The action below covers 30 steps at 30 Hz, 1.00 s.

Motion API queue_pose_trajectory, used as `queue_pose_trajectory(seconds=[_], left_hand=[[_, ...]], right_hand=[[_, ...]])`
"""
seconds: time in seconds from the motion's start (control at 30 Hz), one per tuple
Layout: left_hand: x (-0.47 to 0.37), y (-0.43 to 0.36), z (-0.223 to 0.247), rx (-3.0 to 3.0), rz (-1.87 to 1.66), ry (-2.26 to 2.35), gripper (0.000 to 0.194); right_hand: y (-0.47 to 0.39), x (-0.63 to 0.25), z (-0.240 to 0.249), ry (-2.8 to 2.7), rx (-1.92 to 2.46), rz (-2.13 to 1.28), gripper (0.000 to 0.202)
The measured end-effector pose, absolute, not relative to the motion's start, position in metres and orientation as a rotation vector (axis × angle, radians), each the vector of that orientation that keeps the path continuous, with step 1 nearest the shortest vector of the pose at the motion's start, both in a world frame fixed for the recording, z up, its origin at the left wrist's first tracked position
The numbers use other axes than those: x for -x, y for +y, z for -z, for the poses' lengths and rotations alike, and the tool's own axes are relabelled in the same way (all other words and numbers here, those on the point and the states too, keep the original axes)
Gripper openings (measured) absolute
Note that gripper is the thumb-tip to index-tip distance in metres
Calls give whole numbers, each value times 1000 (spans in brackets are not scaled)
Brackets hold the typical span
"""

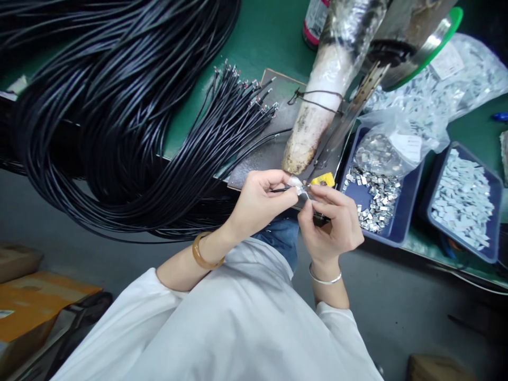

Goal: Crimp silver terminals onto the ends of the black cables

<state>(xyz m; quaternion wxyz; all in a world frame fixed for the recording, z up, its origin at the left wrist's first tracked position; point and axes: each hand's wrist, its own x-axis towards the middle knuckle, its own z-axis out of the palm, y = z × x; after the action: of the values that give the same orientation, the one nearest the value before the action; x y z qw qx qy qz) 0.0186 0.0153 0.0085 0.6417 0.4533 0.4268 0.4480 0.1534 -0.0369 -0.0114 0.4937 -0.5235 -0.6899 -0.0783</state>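
Note:
A black cable [280,190] is pinched between the thumb and fingers of my left hand [260,201], its end pointing right. At that end, a small whitish and silvery piece [300,189] shows between my two hands; its exact kind is too small to tell. My right hand [333,219] is closed in a pinch at the same spot, its fingertips touching a thin white strand [306,195]. Just behind the fingertips sits a yellow block [323,180] under the tip of a wrapped, whitish machine part [313,111].
A big bundle of black cables [130,106] covers the left of the green table [254,37]. Blue trays hold metal shells [379,211] and pale small pieces [462,198] on the right. Plastic bags [472,74] of parts lie behind them. Cardboard boxes [43,296] stand lower left.

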Motion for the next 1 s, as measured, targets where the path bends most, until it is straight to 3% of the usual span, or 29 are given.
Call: queue_pose_trajectory(seconds=[0.8, 0.9, 1.0], left_hand=[[-14, 5, -5, -1166, -1010, 889, 6], [-10, 3, -3, -1154, -1002, 813, 11], [-9, 3, -1, -1068, -983, 777, 18]], right_hand=[[-39, -156, 10, -1589, 1274, 211, 15], [-38, -155, 7, -1528, 1328, 98, 15], [-40, -155, 9, -1617, 1298, 230, 19]])
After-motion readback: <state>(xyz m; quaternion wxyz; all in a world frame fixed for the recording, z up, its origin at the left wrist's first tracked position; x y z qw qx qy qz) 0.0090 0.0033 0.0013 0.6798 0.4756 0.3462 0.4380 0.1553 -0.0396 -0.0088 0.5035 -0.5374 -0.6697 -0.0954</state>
